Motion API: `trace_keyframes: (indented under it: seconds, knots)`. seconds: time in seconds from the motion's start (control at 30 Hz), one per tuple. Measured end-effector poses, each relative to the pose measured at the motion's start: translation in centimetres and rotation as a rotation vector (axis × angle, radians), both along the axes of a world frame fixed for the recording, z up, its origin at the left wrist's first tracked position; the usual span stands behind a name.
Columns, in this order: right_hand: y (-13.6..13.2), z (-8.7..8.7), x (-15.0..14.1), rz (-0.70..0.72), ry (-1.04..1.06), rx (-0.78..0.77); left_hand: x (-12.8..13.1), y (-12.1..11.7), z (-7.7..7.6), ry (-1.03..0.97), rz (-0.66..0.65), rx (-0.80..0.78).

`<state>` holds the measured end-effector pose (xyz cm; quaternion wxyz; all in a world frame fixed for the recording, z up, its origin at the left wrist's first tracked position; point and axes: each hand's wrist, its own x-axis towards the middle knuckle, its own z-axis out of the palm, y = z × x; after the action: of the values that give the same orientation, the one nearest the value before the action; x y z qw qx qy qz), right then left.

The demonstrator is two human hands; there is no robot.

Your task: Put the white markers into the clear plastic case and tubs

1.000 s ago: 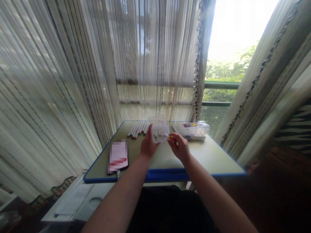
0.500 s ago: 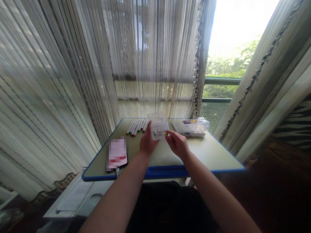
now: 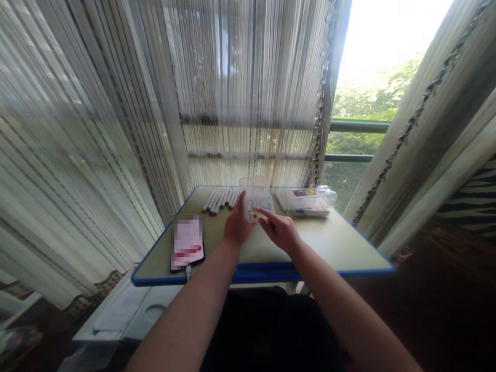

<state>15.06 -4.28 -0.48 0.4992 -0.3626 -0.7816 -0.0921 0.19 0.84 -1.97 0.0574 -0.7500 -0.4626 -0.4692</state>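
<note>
Both hands, left hand (image 3: 237, 227) and right hand (image 3: 281, 232), grip the clear box (image 3: 259, 202).

- A small clear plastic box (image 3: 259, 202) stood open on the desk's far middle, its lid tilted up behind it.
- A yellow-tipped piece (image 3: 254, 215) showed inside near its front wall, too small to identify.

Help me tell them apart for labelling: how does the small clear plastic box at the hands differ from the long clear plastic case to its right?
The small clear plastic box is squarish and open, with both hands touching it; the long clear plastic case is flat, shut and untouched. Both are transparent and rest on the blue-edged table.
</note>
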Motion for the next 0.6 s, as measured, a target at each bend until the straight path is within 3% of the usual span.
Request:
trace_keyframes:
  seconds: [0.4, 0.53, 0.6]
  knots:
    - [-0.1, 0.2, 0.8, -0.044, 0.090, 0.179, 0.0, 0.2, -0.1, -0.070, 0.006, -0.040]
    - [1.3, -0.5, 1.1, -0.238, 0.291, 0.198, 0.1, 0.3, -0.1, -0.115, 0.017, -0.056]
    - [2.2, -1.0, 1.1, -0.332, 0.235, 0.099, 0.2, 0.4, 0.0, -0.138, 0.028, -0.054]
